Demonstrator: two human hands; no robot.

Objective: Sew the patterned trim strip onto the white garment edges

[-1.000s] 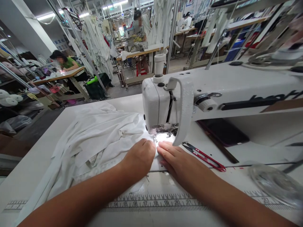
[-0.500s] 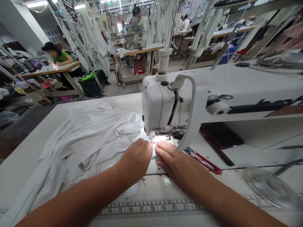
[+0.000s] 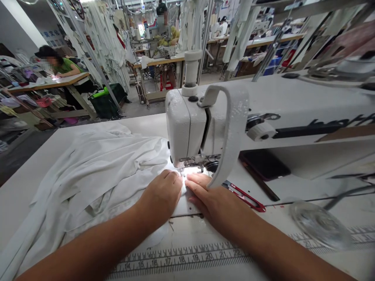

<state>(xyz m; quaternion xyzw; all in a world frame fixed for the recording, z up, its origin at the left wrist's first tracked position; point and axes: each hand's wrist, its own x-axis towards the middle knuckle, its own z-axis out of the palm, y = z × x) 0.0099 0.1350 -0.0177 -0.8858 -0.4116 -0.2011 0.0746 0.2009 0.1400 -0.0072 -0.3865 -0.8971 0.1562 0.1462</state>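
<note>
White fabric (image 3: 108, 164) lies in loose folds on the table, its right end running under the lit needle area of a white sewing machine (image 3: 180, 125). My left hand (image 3: 162, 193) is closed on the fabric just in front of the presser foot, its fingertips hidden from view. Beside it, my right hand (image 3: 211, 197) rests with fingers stretched flat, fingertips close to the foot and the fabric edge. The curved white lever (image 3: 233, 128) of the machine passes in front of the needle area.
Red thread snips (image 3: 246, 197) lie right of my right hand. Behind them is a dark phone (image 3: 265, 164). A clear round plastic piece (image 3: 320, 224) sits at the right, and a ruler strip (image 3: 175, 257) runs along the front edge. Co-workers (image 3: 66, 66) sit at tables beyond.
The whole view has shifted, so the machine and hands appear slightly farther left. Both hands keep nearly the same place at the needle, and the fabric looks little changed.
</note>
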